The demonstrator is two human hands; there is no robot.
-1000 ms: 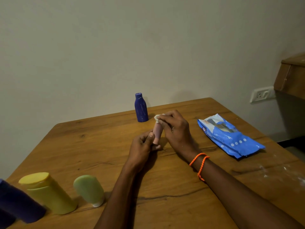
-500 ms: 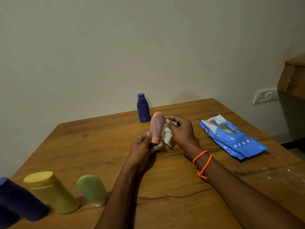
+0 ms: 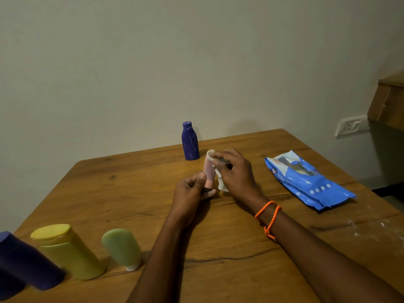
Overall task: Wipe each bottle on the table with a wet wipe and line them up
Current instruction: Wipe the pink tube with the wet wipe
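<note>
- Gripping the pink bottle by its lower end, my left hand holds it upright above the middle of the table
- My right hand pinches the wet wipe against the bottle's top and right side
- A blue bottle stands near the far edge
- Along the near left edge I see a green bottle, a yellow bottle and a dark blue bottle side by side
- The blue wipes pack lies towards the right edge
</note>
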